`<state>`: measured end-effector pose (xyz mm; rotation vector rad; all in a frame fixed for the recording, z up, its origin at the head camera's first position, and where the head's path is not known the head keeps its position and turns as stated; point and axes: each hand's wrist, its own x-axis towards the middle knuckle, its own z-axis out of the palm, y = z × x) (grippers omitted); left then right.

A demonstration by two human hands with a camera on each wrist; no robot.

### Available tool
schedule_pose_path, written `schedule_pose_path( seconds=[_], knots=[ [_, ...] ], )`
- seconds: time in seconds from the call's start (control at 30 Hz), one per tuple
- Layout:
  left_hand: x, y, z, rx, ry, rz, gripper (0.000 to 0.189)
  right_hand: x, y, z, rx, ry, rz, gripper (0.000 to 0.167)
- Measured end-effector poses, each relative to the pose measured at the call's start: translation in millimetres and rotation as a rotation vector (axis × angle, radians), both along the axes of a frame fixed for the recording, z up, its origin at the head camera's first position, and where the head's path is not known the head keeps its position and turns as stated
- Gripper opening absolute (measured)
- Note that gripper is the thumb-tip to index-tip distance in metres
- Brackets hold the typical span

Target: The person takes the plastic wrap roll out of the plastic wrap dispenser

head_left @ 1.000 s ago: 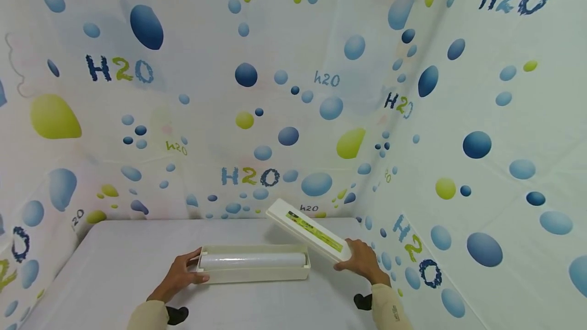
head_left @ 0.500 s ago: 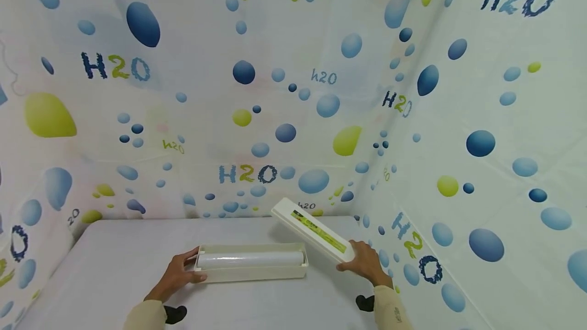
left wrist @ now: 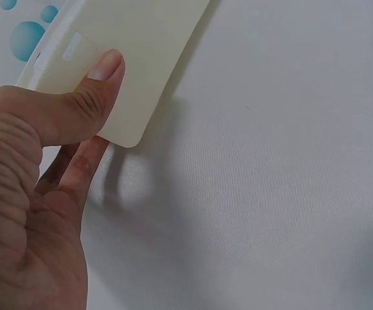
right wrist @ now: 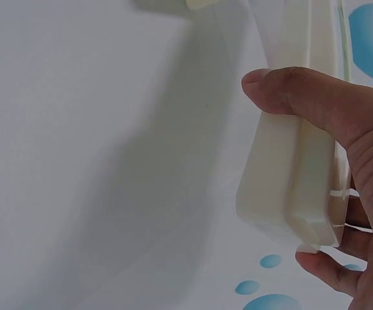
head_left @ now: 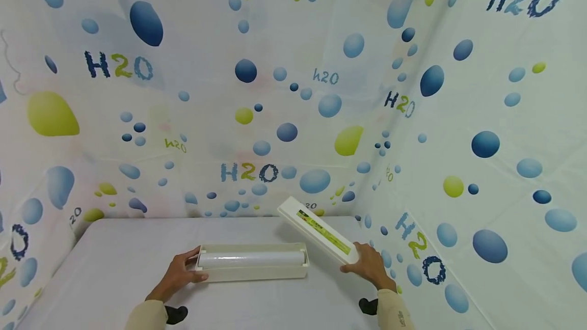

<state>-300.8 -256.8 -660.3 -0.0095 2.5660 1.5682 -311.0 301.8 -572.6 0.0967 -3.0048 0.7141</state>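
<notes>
A long cream-coloured box rests on the table in the head view, its top uncovered. Inside it lies a shiny whitish roll of wrapping film. My left hand grips the box's left end, thumb on the front wall and fingers behind; the left wrist view shows the thumb flat against that wall. To the right, my right hand holds the lid by its near end. The lid is raised over the table and slants up and left, its yellow-green label showing.
A white-covered table lies beneath everything. Behind it and on both sides hang white curtains printed with blue and green drops. The right-hand curtain comes close to my right hand.
My right hand has shifted a little to the right with the lid, widening the gap to the box. The left hand and the box stay in place.
</notes>
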Motion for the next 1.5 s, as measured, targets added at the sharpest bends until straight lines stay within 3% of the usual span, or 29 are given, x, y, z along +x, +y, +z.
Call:
schedule_pose_path(
  seconds=[0.47, 0.8, 1.5],
  knots=[
    [2.0, 1.5, -2.8, 0.000, 0.002, 0.004, 0.106, 6.3, 6.7, -3.7, 0.039, -0.013, -0.051, 0.069],
    [2.5, 0.4, 2.8, 0.023, 0.007, 0.002, 0.105, 6.9, 7.6, -9.5, 0.029, -0.008, -0.076, 0.070],
    [1.4, 1.3, 3.1, 0.027, -0.015, 0.004, 0.107, 13.4, 21.1, -12.3, 0.023, -0.037, -0.100, 0.074]
  ],
)
